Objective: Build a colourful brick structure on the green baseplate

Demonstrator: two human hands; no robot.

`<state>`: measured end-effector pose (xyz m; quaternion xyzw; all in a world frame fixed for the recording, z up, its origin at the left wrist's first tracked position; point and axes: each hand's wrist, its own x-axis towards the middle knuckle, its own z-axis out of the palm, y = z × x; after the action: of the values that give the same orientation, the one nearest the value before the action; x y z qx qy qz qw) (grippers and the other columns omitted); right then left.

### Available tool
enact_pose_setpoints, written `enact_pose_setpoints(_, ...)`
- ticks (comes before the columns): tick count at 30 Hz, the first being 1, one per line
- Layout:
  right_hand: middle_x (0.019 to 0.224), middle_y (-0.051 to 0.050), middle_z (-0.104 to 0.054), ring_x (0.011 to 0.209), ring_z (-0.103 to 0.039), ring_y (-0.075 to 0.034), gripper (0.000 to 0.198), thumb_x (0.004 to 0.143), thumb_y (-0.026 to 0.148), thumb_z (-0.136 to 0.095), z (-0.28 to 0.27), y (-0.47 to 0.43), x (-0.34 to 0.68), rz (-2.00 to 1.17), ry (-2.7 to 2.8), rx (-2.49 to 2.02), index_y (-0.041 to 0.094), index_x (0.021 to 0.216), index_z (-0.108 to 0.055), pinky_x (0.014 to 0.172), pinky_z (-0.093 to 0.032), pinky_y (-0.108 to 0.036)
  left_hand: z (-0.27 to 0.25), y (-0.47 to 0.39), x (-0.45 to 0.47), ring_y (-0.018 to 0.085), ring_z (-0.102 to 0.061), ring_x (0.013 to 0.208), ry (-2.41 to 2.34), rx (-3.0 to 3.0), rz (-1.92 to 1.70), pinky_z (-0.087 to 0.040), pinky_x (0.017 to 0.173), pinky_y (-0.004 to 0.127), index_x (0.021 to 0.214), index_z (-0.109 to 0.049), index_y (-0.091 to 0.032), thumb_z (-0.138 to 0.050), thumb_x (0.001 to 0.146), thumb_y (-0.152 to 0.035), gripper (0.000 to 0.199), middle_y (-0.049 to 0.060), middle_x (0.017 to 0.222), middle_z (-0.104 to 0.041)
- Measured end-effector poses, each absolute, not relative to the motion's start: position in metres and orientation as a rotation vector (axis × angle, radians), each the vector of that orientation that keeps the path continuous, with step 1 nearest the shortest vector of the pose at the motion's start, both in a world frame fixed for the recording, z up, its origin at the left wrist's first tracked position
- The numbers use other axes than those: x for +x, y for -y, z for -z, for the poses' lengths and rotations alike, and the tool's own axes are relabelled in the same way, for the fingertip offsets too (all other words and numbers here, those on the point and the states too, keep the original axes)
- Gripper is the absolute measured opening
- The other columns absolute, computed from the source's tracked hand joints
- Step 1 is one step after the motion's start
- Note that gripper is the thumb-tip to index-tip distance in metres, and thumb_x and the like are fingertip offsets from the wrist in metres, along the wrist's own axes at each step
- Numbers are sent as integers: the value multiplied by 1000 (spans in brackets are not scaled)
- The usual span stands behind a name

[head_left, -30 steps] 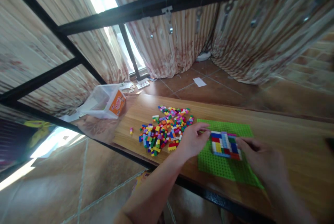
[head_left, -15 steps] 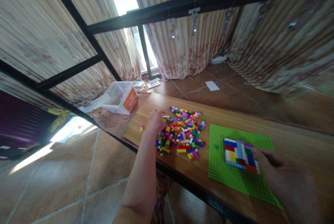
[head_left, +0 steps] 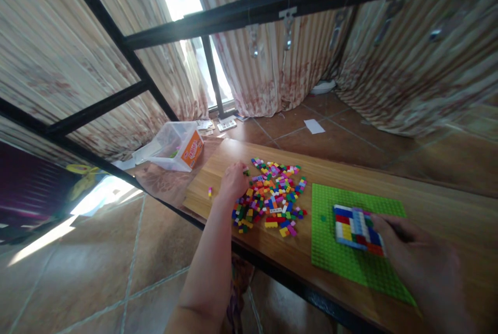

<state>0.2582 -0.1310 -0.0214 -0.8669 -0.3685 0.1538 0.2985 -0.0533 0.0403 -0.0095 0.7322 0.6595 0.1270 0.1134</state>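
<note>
My left hand (head_left: 234,181) is closed at the far left side of a pile of small loose toy bricks (head_left: 272,186). A small green brick (head_left: 246,171) shows at its fingertips, partly hidden by the fingers. My right hand (head_left: 418,251) is closed on the right end of a flat block of joined toy bricks (head_left: 352,227) in red, yellow, white, blue and green. This block is over the green studded baseplate (head_left: 322,243); whether it touches the plate I cannot tell. The right fingers are partly hidden and slightly blurred.
A wooden bench top (head_left: 229,152) carries the bricks and the baseplate. One pink-and-yellow piece (head_left: 210,192) lies apart at the left. Beyond the left end stands a clear plastic box (head_left: 171,150) with an orange label. A black metal bar (head_left: 249,10) crosses above, before striped curtains.
My left hand has shifted slightly, and the white-and-green bricks beside its fingers are now mostly covered by it. My right hand and the joined block have moved a little to the left.
</note>
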Motion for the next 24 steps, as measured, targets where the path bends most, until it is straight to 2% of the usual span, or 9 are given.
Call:
enact_pose_setpoints(5,88,-7,-76,81,-69,-25,39,76,55,-61,18,130,239,-441,949,-2031,22,89,-76,73,-53,-36,4,-32,-32,19,-66,85,-1653,2031,-731,-49,79,29,95,-61,-18,-61,79,-16,17,5,90,-70)
enact_pose_setpoints(9,91,-6,-75,79,-68,-21,33,80,50,-65,18,123,208,-549,1011,-1722,22,93,-75,74,-53,-33,10,-8,13,15,-66,82,-1173,1783,-973,-49,77,25,97,-57,-19,-63,77,-14,21,3,91,-69)
enact_pose_setpoints(11,88,-5,-74,76,-66,-18,31,80,48,-67,18,117,195,-584,1021,-1622,21,95,-74,71,-53,-32,12,11,37,15,-65,84,-981,1636,-987,-49,78,25,95,-57,-18,-64,78,-15,19,3,91,-68)
enact_pose_setpoints(14,83,-3,-72,72,-63,-16,33,79,44,-69,15,110,184,-665,943,-1489,20,100,-73,68,-51,-31,12,35,63,11,-57,70,-867,1465,-989,-45,66,21,85,-56,-18,-67,78,-20,13,-1,77,-62)
enact_pose_setpoints(16,78,-2,-70,69,-61,-15,33,77,44,-71,14,107,184,-709,881,-1427,19,99,-72,64,-49,-30,12,44,72,10,-53,67,-814,1395,-986,-43,64,20,81,-56,-17,-70,77,-26,16,-2,73,-59)
enact_pose_setpoints(20,78,-2,-69,70,-60,-15,30,76,43,-72,14,107,188,-720,861,-1397,20,95,-73,64,-48,-29,14,46,77,10,-52,67,-759,1351,-951,-43,64,21,78,-59,-16,-72,77,-33,22,-3,71,-58)
enact_pose_setpoints(24,81,-3,-68,72,-60,-16,28,82,43,-67,17,109,192,-630,1011,-1457,21,98,-72,68,-48,-31,13,41,68,14,-59,80,-793,1585,-974,-48,76,25,87,-65,-17,-68,82,-26,11,2,84,-66)
